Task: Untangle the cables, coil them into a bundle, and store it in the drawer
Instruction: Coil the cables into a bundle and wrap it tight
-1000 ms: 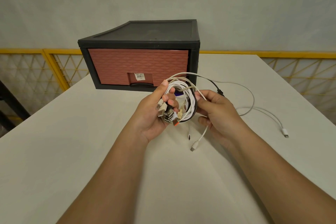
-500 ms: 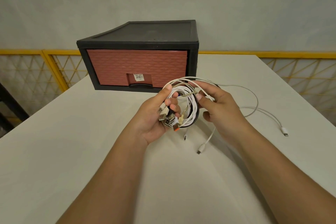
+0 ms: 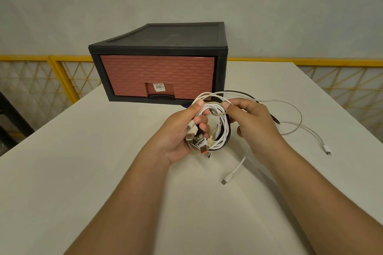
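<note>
Left hand (image 3: 178, 132) grips the coiled bundle of white and black cables (image 3: 217, 128) above the white table (image 3: 83, 172); right hand (image 3: 255, 122) pinches the top loop. Loose white cable tails (image 3: 294, 126) trail rightward, nearest the right hand. Brick-red plastic drawer (image 3: 157, 76) stands closed behind.

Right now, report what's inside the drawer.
The drawer is shut; its front hides the inside. The cable bundle is outside, in the left hand and right hand.
</note>
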`<state>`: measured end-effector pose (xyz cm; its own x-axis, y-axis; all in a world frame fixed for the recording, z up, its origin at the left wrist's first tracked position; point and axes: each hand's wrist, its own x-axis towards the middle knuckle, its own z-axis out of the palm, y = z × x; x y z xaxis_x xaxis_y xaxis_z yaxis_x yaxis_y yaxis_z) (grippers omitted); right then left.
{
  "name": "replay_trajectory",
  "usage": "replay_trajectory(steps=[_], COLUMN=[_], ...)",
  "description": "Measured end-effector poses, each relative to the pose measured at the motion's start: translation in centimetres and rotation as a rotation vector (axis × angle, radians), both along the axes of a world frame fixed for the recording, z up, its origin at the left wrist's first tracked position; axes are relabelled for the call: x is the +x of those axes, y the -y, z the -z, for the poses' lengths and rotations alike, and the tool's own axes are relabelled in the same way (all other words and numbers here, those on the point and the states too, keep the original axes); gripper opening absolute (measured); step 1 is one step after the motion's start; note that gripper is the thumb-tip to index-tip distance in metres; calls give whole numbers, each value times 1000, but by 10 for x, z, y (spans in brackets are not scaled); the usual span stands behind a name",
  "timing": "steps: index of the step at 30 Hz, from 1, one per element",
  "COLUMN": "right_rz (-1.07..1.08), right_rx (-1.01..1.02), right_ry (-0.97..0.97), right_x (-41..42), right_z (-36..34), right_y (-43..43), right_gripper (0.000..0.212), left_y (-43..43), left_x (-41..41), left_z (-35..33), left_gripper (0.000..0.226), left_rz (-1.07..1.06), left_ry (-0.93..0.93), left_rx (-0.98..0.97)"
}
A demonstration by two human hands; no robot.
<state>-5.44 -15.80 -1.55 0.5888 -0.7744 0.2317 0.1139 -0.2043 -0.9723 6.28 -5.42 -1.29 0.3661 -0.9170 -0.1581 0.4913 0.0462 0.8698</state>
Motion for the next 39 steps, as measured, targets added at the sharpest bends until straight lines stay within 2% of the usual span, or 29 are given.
replay_trajectory(steps=[3,7,12,19,28,31,34,36,39], right_rz=[-52,-39,-17,-60,-116,-135,-208,-279,-365], right_rx=[-28,-217,-283,-271,-338,-260,95,298,370], right_ry=[-75,-233,-187,-76,-212,-202,-138,-86,-107], right_x=[-2,-2,-3,-4,-4,-5,-7,-7,-7], right_z=[0,3,2,-4,2,2,4,5,5], right_y=[4,10,11,6,14,14,13,12,13], right_gripper=[16,24,22,32,24,22,22,30,35], left_y=[0,1,3,2,2,3,2,2,2], left_x=[-1,-3,-6,-3,-2,-2,0,2,6], left_z=[1,1,2,3,4,4,3,3,5], left_gripper=[27,27,26,28,28,28,27,26,27], left_rz=[7,31,78,71,104,96,52,37,21], left_ry=[37,103,172,92,44,14,-54,-119,-168], left_rx=[27,63,92,76,59,33,-16,-57,-83])
